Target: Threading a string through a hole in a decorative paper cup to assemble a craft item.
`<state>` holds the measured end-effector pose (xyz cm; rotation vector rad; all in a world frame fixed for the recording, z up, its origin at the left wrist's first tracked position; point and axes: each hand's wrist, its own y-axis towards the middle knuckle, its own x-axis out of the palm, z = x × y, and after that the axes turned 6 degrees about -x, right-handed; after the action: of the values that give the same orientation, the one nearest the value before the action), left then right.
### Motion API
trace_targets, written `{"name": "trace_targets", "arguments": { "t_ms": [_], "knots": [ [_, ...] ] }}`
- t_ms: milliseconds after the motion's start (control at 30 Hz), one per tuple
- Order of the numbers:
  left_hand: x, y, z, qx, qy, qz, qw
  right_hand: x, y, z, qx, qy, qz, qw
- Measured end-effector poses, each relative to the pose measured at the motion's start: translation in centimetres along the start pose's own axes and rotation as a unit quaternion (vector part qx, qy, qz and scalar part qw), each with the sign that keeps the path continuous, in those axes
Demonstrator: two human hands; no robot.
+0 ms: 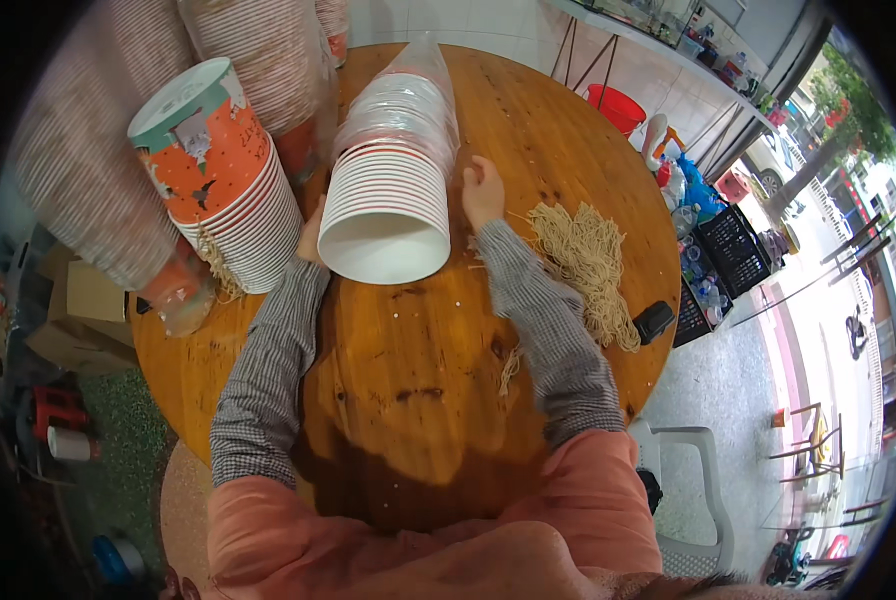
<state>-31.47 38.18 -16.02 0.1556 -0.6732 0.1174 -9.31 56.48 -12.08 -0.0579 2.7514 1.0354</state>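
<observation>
A nested stack of white paper tubs (383,215) lies on its side on the table, its open mouth toward me. Crumpled clear plastic wrap (398,110) covers its far end. My left hand (311,236) is against the left side of the stack, with its fingers hidden behind the tubs. On the other side, my right hand (482,190) is just off the stack, its fingers loosely curled and apart, holding nothing. Close to my right forearm lies a bundle of tan string (583,260).
An upright stack topped by an orange and green tub (198,140) stands left, beside tall plastic-wrapped stacks (98,190). A small black object (654,322) sits near the right edge of the round wooden table (398,400). Beyond are black crates (733,245) and a white chair (693,480).
</observation>
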Motion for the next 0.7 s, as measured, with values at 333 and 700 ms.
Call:
{"name": "trace_targets", "arguments": {
  "t_ms": [333, 700],
  "knots": [
    [9.3, -12.9, 0.5, 0.057, 0.213, 0.303, 0.927, -17.9, -9.7, -6.7, 0.148, 0.091, -0.217, 0.961],
    [6.6, -9.6, -2.4, 0.142, 0.355, 0.382, 0.842, -11.5, -10.0, -7.6, -0.073, -0.268, -0.3, 0.913]
  ]
}}
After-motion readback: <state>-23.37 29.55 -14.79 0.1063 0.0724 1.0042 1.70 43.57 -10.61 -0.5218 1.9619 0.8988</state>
